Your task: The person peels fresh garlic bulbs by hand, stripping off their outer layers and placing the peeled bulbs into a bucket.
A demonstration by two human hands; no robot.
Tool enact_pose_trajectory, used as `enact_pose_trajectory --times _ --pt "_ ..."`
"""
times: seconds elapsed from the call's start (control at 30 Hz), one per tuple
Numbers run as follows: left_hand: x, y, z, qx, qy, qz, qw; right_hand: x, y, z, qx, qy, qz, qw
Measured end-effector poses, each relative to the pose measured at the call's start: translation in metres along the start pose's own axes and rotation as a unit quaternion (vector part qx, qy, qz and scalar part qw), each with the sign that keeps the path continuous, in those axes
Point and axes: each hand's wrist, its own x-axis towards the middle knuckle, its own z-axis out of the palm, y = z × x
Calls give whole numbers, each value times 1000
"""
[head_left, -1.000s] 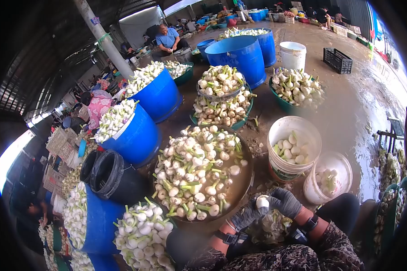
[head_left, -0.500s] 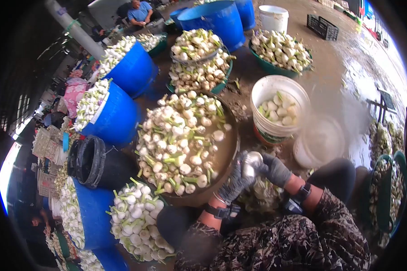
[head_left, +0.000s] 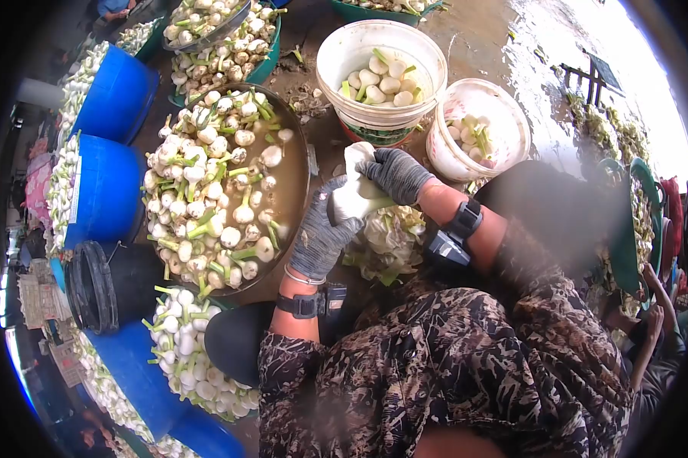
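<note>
In grey knit gloves, both hands work over my lap. My left hand [head_left: 319, 235] is closed around a white garlic bulb [head_left: 349, 201] whose green stem points right. My right hand [head_left: 399, 175] is closed on a pale flap of garlic skin [head_left: 359, 156] just above the bulb. Below them lies a heap of stripped garlic skins [head_left: 389, 240]. To the left, a wide round tub [head_left: 304, 172] holds unpeeled garlic in murky water. Ahead stands a white bucket [head_left: 382, 116] with peeled bulbs inside, and a smaller white bucket [head_left: 504, 99] beside it contains more.
Blue tubs [head_left: 111, 187] heaped with garlic line the left side, near a black bucket [head_left: 107, 282]. Cleaned garlic [head_left: 195, 355] is piled by my left knee. Wet floor [head_left: 542, 61] extends at upper right. Another person's arm [head_left: 653, 328] shows at the right edge.
My view has swung, shifting the tubs left and up in it. The hands have opened out a pale flap above the bulb, where earlier they were closer together around it.
</note>
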Motion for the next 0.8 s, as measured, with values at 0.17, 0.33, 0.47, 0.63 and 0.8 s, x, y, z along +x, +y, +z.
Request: enact_pose_trajectory --times 0.17,0.33,0.47,0.63,0.8 --pt "4 -10 4 32 2 19 999 7 42 10 -291 -80 -259 918" --pt "9 -21 4 -120 -5 -31 992 -13 2 7 183 1 8 983" --pt "14 -26 12 -192 52 -104 975 -32 -25 1 -12 160 -213 964" --pt "14 -7 8 147 7 89 985 -2 1 -12 31 213 -97 972" --pt "6 -3 0 -16 23 80 996 -4 11 -46 -214 102 14 971"
